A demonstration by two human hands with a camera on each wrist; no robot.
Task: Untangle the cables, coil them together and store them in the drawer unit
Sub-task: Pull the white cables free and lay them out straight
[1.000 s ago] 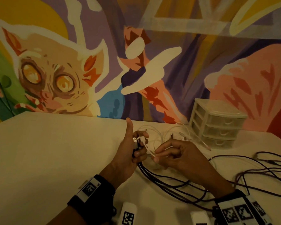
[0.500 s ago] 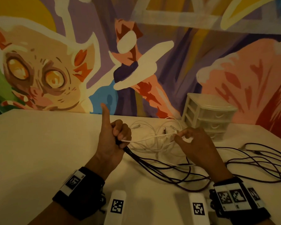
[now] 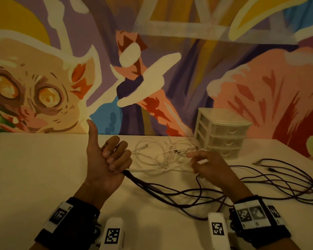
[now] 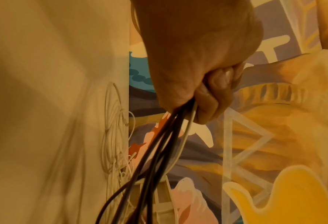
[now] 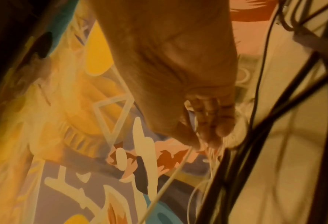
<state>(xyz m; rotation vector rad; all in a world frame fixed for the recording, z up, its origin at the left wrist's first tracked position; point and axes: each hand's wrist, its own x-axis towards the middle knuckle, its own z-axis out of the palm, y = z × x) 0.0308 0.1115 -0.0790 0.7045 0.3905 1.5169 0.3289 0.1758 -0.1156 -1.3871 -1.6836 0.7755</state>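
Note:
My left hand (image 3: 114, 159) is raised over the table, thumb up, its fingers curled round the ends of several black cables (image 3: 170, 192) and one white cable (image 3: 157, 170). The left wrist view shows those fingers (image 4: 207, 98) clamping the black cables (image 4: 159, 151) and the white cable (image 4: 182, 136). My right hand (image 3: 197, 160) pinches the white cable at the edge of the white tangle (image 3: 163, 152). In the right wrist view its fingertips (image 5: 205, 128) hold the thin white cable (image 5: 169, 181), with the black cables (image 5: 255, 136) beside them. The drawer unit (image 3: 222, 134) stands shut behind.
More black cable loops (image 3: 287, 179) sprawl over the right side of the cream table (image 3: 34, 168). A painted mural wall (image 3: 152, 69) rises right behind the table's far edge. The three-drawer unit stands against it, just beyond my right hand.
My hands were close together with the white cable's end between them. The left hand closed round it with the black cables; the right hand slid right along the white cable.

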